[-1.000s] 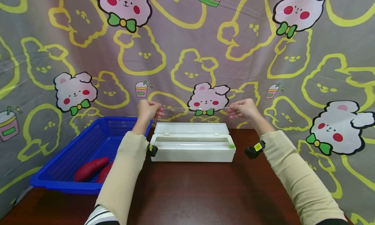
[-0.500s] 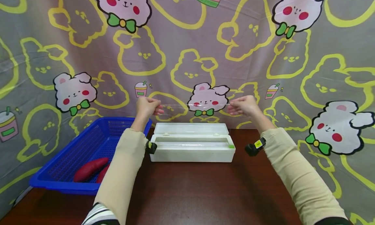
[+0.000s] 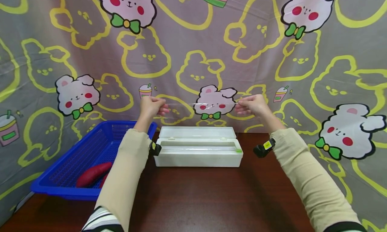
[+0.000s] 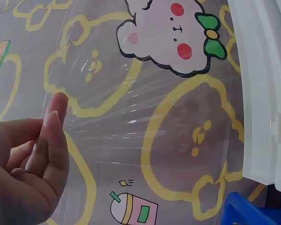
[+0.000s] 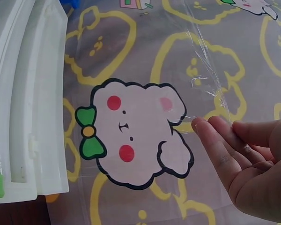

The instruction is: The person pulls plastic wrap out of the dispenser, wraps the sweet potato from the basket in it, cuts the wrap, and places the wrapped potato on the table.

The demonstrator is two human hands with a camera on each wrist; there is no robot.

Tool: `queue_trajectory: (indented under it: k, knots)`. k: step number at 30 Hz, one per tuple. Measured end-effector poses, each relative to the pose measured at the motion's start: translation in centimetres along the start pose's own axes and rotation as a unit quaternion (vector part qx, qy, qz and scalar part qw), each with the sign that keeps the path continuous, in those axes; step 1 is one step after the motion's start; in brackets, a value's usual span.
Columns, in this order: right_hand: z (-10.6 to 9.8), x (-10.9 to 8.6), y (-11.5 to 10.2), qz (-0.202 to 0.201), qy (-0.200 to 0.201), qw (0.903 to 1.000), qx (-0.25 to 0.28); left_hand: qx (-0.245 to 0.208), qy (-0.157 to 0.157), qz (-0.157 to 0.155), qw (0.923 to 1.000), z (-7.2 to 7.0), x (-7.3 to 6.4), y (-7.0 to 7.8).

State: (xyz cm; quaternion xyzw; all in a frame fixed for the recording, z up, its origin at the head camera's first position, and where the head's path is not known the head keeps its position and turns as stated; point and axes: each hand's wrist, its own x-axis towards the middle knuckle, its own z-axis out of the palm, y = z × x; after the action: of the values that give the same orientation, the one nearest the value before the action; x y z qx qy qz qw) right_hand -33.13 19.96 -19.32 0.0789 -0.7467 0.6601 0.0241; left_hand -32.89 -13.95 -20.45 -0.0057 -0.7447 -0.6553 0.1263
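Clear cling film (image 4: 126, 122) stretches between my two raised hands, its creases catching the light in both wrist views. My left hand (image 3: 152, 107) pinches one corner between thumb and fingers. At the opposite corner, my right hand (image 3: 252, 105) pinches the film the same way. Below and between the hands stands a white cling film dispenser box (image 3: 198, 160) with its lid (image 3: 198, 132) raised at the back. A roll of film (image 3: 198, 148) lies inside it, and a green slider (image 3: 239, 150) sits at the right end of its edge.
On the left of the brown table (image 3: 199, 198) stands a blue plastic basket (image 3: 69, 191) holding red sweet potatoes (image 3: 94, 174), partly hidden by my left forearm. A patterned curtain (image 3: 187, 40) hangs close behind the box.
Both hands have risen a little, drawing the film higher above the box. The box and basket have stayed where they were.
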Motion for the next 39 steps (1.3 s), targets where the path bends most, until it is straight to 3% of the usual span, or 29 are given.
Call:
queue_trajectory:
  k: [9, 22, 39]
  knots:
    - [0.0, -0.1, -1.0, 0.001, 0.011, 0.9993, 0.035, -0.012, 0.000, 0.018, 0.9998, 0.1, 0.3, 0.6]
    - [-0.1, 0.0, -1.7, -0.008, 0.018, 0.9997, 0.016, 0.000, 0.001, 0.036, 0.9993, -0.1, 0.6, 1.2]
    - [0.2, 0.1, -2.1, -0.064, 0.028, 0.9950, 0.071, -0.023, 0.030, 0.056, 0.9977, -0.1, 0.3, 2.0]
